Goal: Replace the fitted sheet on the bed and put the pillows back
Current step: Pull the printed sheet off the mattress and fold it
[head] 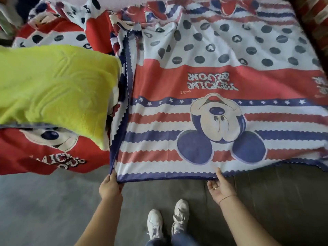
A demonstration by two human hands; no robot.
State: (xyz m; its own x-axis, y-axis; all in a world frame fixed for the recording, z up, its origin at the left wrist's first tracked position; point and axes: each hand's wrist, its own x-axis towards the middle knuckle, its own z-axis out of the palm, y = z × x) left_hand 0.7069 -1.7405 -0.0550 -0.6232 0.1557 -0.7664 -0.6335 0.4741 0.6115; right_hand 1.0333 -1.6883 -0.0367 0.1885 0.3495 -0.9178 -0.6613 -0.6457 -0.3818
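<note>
A red, white and blue cartoon-mouse sheet [204, 82] lies spread over the bed, its near hem hanging toward the floor. My left hand [110, 186] grips the sheet's near-left corner. Further right along the same hem, my right hand [220, 186] pinches the edge, thumb on top and palm turned up. A yellow-green pillow [56, 89] lies on the left side of the bed. Under it sits a red pillow or cloth [53, 155] with the same mouse print. More of the printed fabric [71, 27] is bunched at the far left.
My two white shoes [168, 221] stand on the grey floor [44, 210] close to the bed. A dark red patterned object [316, 20] fills the top right corner. A darker strip [275, 192] runs below the hem at right.
</note>
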